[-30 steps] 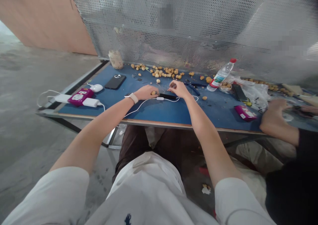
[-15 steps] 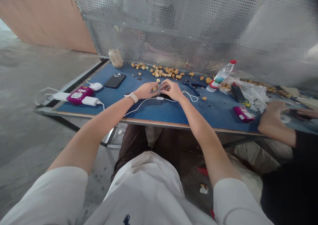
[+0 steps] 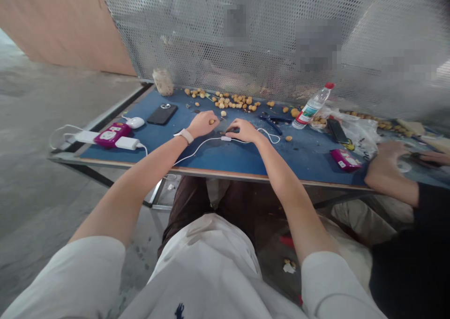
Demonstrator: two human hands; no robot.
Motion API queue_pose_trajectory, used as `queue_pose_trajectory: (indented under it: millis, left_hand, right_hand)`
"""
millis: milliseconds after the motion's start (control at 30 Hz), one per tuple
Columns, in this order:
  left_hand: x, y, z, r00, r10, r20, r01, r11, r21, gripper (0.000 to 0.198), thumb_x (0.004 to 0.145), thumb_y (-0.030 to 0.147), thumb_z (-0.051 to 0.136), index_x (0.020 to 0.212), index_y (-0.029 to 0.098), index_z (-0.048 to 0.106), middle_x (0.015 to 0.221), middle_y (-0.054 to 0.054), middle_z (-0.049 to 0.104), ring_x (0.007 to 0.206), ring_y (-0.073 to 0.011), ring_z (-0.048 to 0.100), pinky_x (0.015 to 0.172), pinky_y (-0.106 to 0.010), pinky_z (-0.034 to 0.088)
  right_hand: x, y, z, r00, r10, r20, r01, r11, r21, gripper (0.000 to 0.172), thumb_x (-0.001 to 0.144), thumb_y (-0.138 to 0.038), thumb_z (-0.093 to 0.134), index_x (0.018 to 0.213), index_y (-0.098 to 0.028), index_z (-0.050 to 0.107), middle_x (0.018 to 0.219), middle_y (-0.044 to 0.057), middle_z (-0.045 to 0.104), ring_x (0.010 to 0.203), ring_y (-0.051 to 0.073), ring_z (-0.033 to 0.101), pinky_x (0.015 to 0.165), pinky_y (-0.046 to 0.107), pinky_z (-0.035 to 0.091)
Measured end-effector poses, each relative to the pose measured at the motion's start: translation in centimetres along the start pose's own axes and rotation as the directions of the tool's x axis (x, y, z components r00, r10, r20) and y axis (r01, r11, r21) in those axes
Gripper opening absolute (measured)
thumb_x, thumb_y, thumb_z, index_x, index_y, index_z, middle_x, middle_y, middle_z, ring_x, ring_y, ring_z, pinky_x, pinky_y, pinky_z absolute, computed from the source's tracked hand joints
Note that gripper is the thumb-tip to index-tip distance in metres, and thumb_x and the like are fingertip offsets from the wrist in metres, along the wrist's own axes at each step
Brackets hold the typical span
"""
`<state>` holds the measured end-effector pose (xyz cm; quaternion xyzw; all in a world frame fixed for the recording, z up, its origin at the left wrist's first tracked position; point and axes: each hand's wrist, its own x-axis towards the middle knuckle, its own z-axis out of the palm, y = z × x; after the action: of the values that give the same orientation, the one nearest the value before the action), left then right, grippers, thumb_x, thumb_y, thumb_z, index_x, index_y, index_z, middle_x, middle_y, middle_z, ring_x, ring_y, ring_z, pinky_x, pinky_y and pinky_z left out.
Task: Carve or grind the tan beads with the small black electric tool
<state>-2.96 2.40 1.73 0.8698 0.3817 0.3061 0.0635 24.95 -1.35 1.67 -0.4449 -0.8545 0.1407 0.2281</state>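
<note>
My left hand [image 3: 203, 125], with a pale band on the wrist, is closed around a small round tan ball [image 3: 211, 121] just above the blue tabletop [image 3: 207, 157]. To its right, my right hand [image 3: 243, 130] curls its fingers over a dark object [image 3: 233, 130] lying on the table; most of that object is hidden. A white cable [image 3: 200, 145] with a small inline piece [image 3: 226, 138] runs in front of both hands. One paler ball [image 3: 223, 113] lies just beyond my fingertips.
Several tan balls [image 3: 239, 102] lie along the mesh panel [image 3: 211, 37]. Blue-handled pliers [image 3: 272, 122], a water bottle [image 3: 312, 107] and a purple pack [image 3: 345, 160] are to the right. A phone [image 3: 162, 114] and purple box [image 3: 112, 135] are left. Another person's arm [image 3: 390, 171] reaches in at right.
My hands were close together, fingertips near each other around a tan ball. Now my left hand has drawn left with a ball, and my right hand has come down over the dark object.
</note>
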Motion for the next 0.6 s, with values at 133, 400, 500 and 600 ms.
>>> queue_pose_trajectory:
  millis: [133, 400, 500, 600]
  left_hand:
    - [0.1, 0.0, -0.2, 0.998, -0.057, -0.004, 0.056, 0.997, -0.058, 0.028, 0.103, 0.030, 0.068, 0.096, 0.020, 0.094, 0.110, -0.013, 0.088, 0.100, -0.0282, 0.078, 0.102, -0.041, 0.062]
    - [0.2, -0.4, -0.2, 0.997, -0.076, -0.024, 0.066, 0.956, -0.286, 0.022, 0.099, 0.032, 0.076, 0.098, 0.018, 0.093, 0.097, -0.010, 0.091, 0.093, -0.0261, 0.081, 0.101, -0.040, 0.064]
    - [0.2, -0.2, -0.1, 1.000, -0.017, -0.005, 0.014, 0.937, -0.349, 0.019, 0.099, 0.031, 0.076, 0.095, 0.018, 0.090, 0.093, -0.008, 0.090, 0.091, -0.0233, 0.080, 0.101, -0.039, 0.063]
    - [0.1, 0.3, 0.0, 0.999, 0.033, 0.026, -0.019, 0.909, -0.417, 0.019, 0.099, 0.031, 0.077, 0.091, 0.018, 0.086, 0.091, -0.007, 0.088, 0.090, -0.0211, 0.078, 0.099, -0.037, 0.062]
  right_hand:
    - [0.1, 0.8, -0.1, 0.998, -0.003, 0.056, 0.003, 1.000, 0.005, 0.027, 0.109, -0.047, 0.085, 0.115, -0.023, 0.094, 0.124, 0.014, 0.086, 0.106, 0.031, 0.079, 0.104, 0.047, 0.063]
    - [0.6, 1.8, 1.1, 0.992, 0.079, -0.096, -0.050, 0.958, 0.282, 0.028, 0.118, -0.045, 0.069, 0.134, -0.022, 0.074, 0.117, 0.011, 0.086, 0.100, 0.027, 0.079, 0.100, 0.045, 0.066]
    - [0.8, 1.4, 1.2, 0.987, 0.049, -0.153, 0.010, 0.932, 0.364, 0.036, 0.119, -0.054, 0.066, 0.139, -0.024, 0.071, 0.117, 0.010, 0.085, 0.094, 0.025, 0.077, 0.094, 0.044, 0.066]
    - [0.7, 0.4, 1.1, 0.964, -0.003, -0.267, 0.080, 0.957, 0.277, 0.047, 0.113, -0.061, 0.075, 0.141, -0.023, 0.074, 0.121, 0.010, 0.084, 0.107, 0.029, 0.077, 0.103, 0.047, 0.065]
